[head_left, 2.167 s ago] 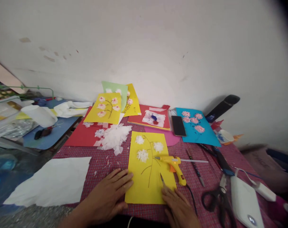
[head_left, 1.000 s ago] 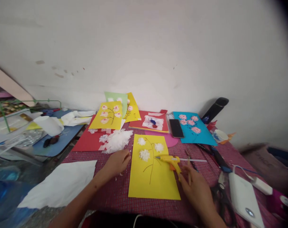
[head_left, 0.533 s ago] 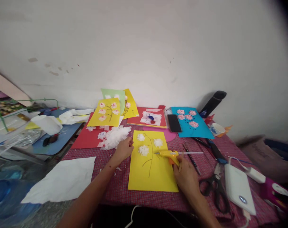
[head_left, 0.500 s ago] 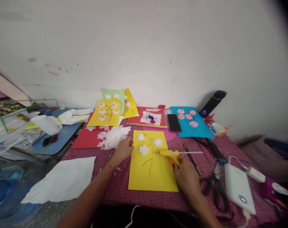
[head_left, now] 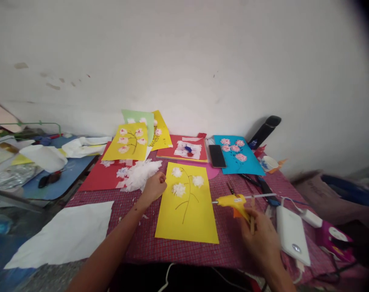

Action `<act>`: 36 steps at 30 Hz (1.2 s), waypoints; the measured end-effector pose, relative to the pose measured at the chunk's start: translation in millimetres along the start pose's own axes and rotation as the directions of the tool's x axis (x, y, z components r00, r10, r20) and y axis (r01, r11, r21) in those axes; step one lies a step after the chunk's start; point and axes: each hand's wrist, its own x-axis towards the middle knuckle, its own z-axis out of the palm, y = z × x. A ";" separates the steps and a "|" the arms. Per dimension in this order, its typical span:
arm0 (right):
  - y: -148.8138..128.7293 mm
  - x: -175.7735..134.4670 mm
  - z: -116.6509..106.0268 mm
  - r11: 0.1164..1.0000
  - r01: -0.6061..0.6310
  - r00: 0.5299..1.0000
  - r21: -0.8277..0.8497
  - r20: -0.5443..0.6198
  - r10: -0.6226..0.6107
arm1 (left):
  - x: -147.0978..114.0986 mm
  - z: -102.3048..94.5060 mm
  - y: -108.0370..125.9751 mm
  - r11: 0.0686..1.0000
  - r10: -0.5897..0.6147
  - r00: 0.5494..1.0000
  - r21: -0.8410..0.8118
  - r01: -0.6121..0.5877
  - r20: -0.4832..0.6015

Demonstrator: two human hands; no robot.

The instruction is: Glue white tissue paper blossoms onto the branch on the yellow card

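Note:
A yellow card [head_left: 187, 221] lies before me, with a drawn brown branch and several white tissue-paper flowers [head_left: 178, 189] on its upper half. My left hand [head_left: 154, 187] is closed at the card's left edge; whatever its curled fingers may hold is hidden. Just behind it sits a pile of white tissue-paper pieces [head_left: 141, 174]. Right of the card, my right hand [head_left: 260, 231] grips a yellow hot glue gun [head_left: 231, 200] by its handle, nozzle pointing left near the card's right edge. A thin wooden stick [head_left: 252, 215] is also in that hand.
Finished flower cards [head_left: 128, 142] lean at the back left. A blue flower card [head_left: 238, 156], phone [head_left: 217, 156] and black bottle [head_left: 265, 132] stand back right. Near my right arm is a white power bank [head_left: 293, 235] with cables. White paper [head_left: 65, 233] lies front left.
My right hand has drawn the glue gun to the right, off the card, so its nozzle no longer hangs over the branch. The left hand stays by the left edge. The view shifted slightly.

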 end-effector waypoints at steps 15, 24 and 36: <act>-2.0 17.6 19.6 0.994 0.097 0.987 0.056 0.119 -0.103 | 4.8 9.5 -10.7 0.958 -0.119 0.992 -0.259 0.125 0.040; -10.3 20.2 26.4 0.998 0.059 0.998 -0.009 0.039 -0.059 | 10.5 16.6 -7.9 0.944 -0.122 0.991 -0.301 0.131 0.048; -3.6 22.7 42.2 0.996 0.068 0.996 -0.051 0.068 -0.065 | 8.4 3.7 -6.4 0.970 -0.035 0.999 -0.239 0.044 0.039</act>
